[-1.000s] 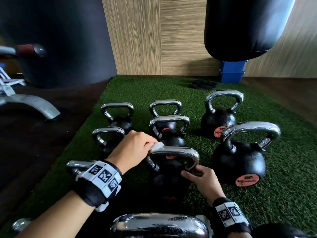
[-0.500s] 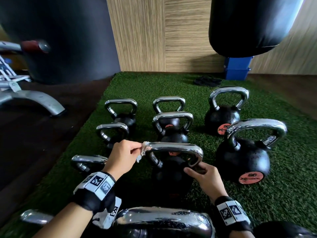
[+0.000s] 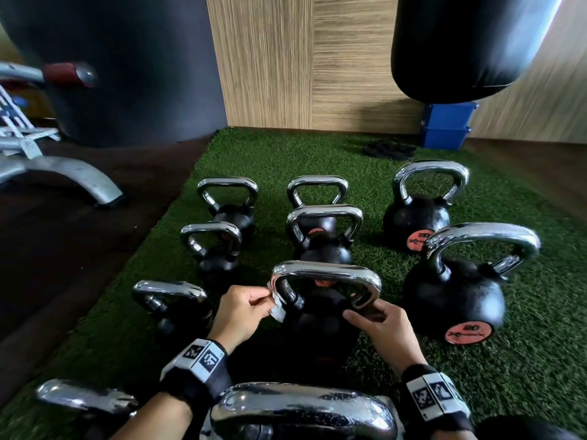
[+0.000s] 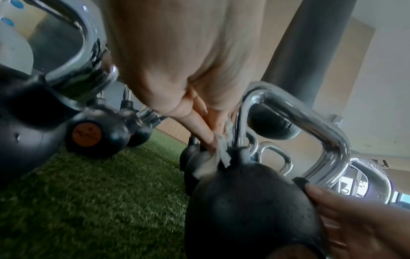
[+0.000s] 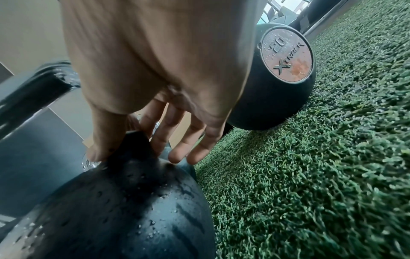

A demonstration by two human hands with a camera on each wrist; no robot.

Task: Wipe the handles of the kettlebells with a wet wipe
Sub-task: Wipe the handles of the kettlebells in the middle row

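Note:
Several black kettlebells with chrome handles stand on green turf (image 3: 524, 376). The one in front of me has a wide chrome handle (image 3: 327, 273). My left hand (image 3: 244, 308) pinches a white wet wipe (image 3: 275, 304) against the left leg of that handle; the left wrist view shows the wipe (image 4: 218, 152) wrapped low on the chrome leg. My right hand (image 3: 379, 322) holds the base of the handle's right leg, thumb and forefinger around it, the other fingers (image 5: 177, 149) spread loosely over the black body (image 5: 124, 210), which is wet with droplets.
A large kettlebell (image 3: 457, 290) with an orange label stands just right of my right hand. Another chrome handle (image 3: 301, 411) lies right below me. Smaller kettlebells (image 3: 171, 300) stand to the left. A punching bag (image 3: 470, 46), a blue box (image 3: 444, 125) and a bench frame (image 3: 60, 173) ring the turf.
My left hand has slid the wipe from the top left of the handle round the corner and down its left leg. The right hand stays at the handle's right base.

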